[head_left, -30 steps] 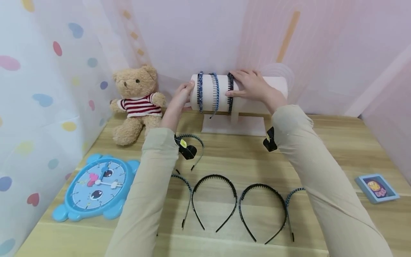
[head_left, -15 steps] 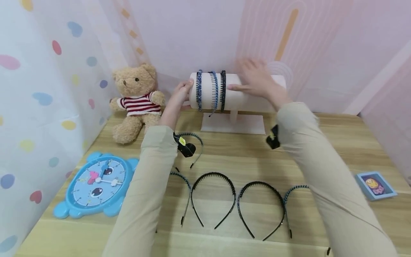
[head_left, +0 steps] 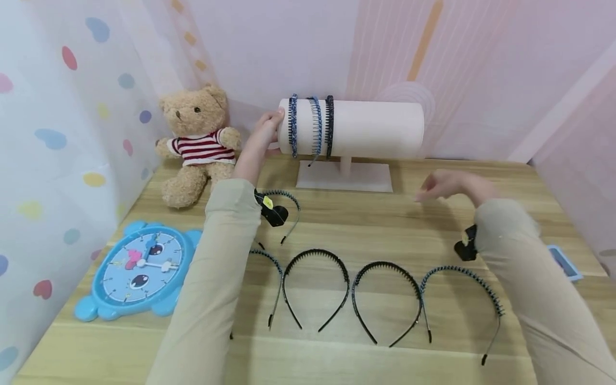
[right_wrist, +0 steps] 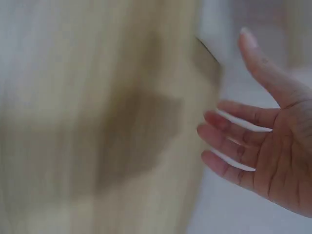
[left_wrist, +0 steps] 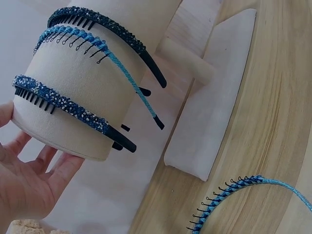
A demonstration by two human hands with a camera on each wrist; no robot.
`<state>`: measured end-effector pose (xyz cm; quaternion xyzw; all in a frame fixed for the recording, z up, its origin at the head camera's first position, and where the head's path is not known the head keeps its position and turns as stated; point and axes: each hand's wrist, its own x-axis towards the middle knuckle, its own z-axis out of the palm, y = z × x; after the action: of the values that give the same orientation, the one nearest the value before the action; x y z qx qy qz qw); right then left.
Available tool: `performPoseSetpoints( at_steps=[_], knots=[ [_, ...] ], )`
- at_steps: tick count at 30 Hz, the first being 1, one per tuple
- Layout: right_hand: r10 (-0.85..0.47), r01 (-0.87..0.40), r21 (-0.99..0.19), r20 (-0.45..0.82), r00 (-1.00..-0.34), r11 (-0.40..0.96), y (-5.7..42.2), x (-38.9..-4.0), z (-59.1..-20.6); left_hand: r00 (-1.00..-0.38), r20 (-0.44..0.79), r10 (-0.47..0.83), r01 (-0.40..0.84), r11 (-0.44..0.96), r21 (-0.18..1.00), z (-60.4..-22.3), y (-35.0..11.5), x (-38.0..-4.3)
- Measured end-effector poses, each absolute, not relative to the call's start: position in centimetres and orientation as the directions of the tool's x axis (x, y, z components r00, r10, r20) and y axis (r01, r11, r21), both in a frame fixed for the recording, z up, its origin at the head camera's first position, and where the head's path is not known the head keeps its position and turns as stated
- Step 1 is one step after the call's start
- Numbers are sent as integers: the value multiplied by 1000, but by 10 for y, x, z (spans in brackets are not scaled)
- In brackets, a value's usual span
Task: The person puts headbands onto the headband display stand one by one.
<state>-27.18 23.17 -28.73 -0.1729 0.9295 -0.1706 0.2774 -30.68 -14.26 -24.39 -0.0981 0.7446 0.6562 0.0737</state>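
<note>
My left hand (head_left: 262,133) holds the left end of a white roll-shaped headband stand (head_left: 380,128), thumb on one side of the rim and fingertips on the other in the left wrist view. Three headbands hug the roll near that end: a dark blue glittery one (left_wrist: 63,102), a light blue wrapped one (left_wrist: 124,73) and a black glittery one (left_wrist: 105,22). Over the table, right of the stand's base, my right hand (head_left: 447,184) carries nothing; its fingers are spread and loosely bent in the right wrist view. Nearest below it lies a blue toothed headband (head_left: 459,268).
More headbands lie on the table: two black ones (head_left: 315,251) in the middle and blue ones (head_left: 289,195) to the left. A teddy bear (head_left: 194,133) and a blue toy clock (head_left: 139,272) occupy the left side. A small blue frame (head_left: 570,267) is partly behind the right sleeve.
The black headband slid left along the roll, closer to the light blue one. My right hand then left the roll and moved down to the right. The left hand stays on the roll's end.
</note>
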Motion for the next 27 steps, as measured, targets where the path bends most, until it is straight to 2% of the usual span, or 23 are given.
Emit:
performPoseSetpoints(
  at_steps=[4, 10, 15, 20, 23, 27],
  knots=[
    [-480, -240, -481, -475, -737, 844, 182, -279, -306, -972, -227, -55, -232, 123, 965, -243, -145, -307],
    [-601, -383, -514, -368, -709, 767, 89, -291, -325, -974, -219, -58, -224, 118, 967, -242, -144, -303],
    [-633, -390, -570, -321, -705, 723, 24, -293, -334, -976, -209, -59, -214, 110, 971, -244, -143, -301],
    [-630, -455, -504, -256, -733, 734, -18, -294, -339, -978, -201, -62, -206, 98, 974, -245, -141, -300],
    [-579, -427, -458, -268, -770, 780, -27, -292, -340, -978, -199, -66, -204, 86, 975, -246, -139, -299],
    [-475, -269, -498, -350, -807, 824, -21, -292, -336, -976, -205, -70, -211, 83, 974, -244, -143, -300]
  ],
)
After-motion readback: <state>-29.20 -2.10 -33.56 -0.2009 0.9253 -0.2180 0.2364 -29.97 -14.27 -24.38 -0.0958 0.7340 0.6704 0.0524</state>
